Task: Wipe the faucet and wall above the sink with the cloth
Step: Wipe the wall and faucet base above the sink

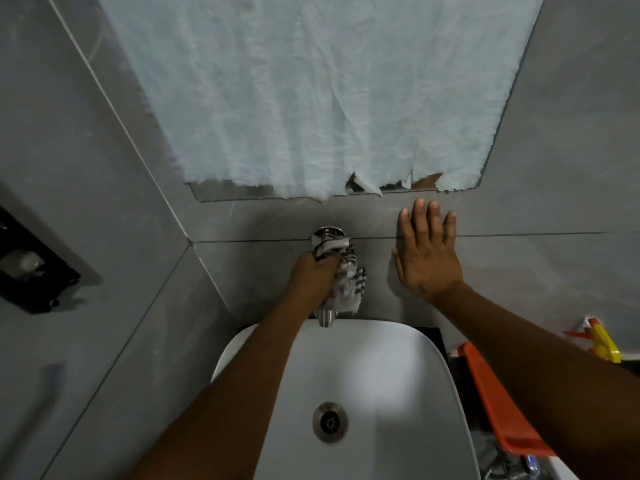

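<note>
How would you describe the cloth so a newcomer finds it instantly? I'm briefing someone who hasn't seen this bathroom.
Start at the white sink at the bottom centre and look up to the chrome faucet coming out of the grey tiled wall. The cloth is bunched around that faucet, gripped by the left hand. It is the only striped, black-and-white fabric there, unlike the pale plain sheet higher up.

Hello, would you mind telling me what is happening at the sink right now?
A person is cleaning the wall-mounted faucet above the white sink. The left hand grips a striped cloth wrapped around the faucet body, with the chrome spout tip showing below and the wall flange above. The right hand lies flat and open on the grey tiled wall beside it, apparently for support. A mirror above is mostly covered with white paper.
</note>
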`<action>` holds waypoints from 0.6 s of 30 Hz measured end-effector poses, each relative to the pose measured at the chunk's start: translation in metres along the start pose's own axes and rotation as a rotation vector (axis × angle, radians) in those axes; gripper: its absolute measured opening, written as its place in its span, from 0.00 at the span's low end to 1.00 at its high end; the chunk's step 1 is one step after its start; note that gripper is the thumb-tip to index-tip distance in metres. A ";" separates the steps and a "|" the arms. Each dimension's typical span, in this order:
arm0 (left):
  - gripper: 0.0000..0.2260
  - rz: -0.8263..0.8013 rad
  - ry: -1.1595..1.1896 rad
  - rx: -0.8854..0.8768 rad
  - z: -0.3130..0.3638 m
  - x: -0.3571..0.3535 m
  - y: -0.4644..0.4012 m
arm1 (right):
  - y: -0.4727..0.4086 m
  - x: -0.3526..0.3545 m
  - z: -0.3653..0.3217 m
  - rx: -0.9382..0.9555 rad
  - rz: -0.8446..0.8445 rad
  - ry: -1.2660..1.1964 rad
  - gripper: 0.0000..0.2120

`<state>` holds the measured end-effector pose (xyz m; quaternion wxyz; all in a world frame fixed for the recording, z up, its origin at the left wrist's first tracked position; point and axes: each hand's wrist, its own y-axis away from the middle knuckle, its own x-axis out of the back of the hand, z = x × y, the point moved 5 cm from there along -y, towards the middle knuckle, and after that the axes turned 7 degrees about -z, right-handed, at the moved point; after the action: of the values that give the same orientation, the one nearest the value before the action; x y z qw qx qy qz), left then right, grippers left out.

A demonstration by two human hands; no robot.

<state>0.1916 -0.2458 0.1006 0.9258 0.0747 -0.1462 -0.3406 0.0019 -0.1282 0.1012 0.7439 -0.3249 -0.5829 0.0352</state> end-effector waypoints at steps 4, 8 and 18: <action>0.13 0.094 0.001 -0.158 -0.044 -0.012 0.058 | 0.003 0.005 -0.012 -0.069 -0.111 -0.043 0.35; 0.28 -0.166 0.946 0.327 -0.069 -0.039 0.073 | 0.004 0.010 -0.020 -0.147 -0.189 -0.078 0.38; 0.24 -0.124 1.373 0.431 -0.092 -0.063 0.106 | 0.098 0.042 -0.094 -0.733 -0.769 -1.229 0.30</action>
<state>0.2400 -0.1207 0.0247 0.7523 0.4611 0.4091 -0.2324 0.1307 -0.0747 0.0755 0.0972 -0.2474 -0.9327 -0.2437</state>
